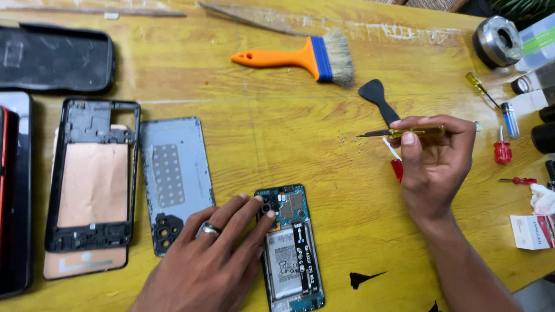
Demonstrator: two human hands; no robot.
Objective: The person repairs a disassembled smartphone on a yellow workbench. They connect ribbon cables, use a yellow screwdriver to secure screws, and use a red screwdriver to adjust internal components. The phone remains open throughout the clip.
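An opened phone (292, 254) lies on the yellow wooden table (260, 144), its green circuit board and battery exposed. My left hand (208, 260), a ring on one finger, rests flat beside it with fingertips on the board's top left corner. My right hand (433, 156) is raised to the right and grips a small yellow-handled screwdriver (399, 132), its tip pointing left over a few tiny screws (350, 140). Left of my left hand lie the grey back cover (173, 179) and a black mid-frame (92, 179).
An orange-handled brush (300, 58) lies at the top centre. A black plastic pry tool (378, 99) sits behind my right hand. Several small screwdrivers (502, 147), a metal cylinder (496, 40) and a small box (531, 231) stand at the right edge. A black case (55, 58) lies top left.
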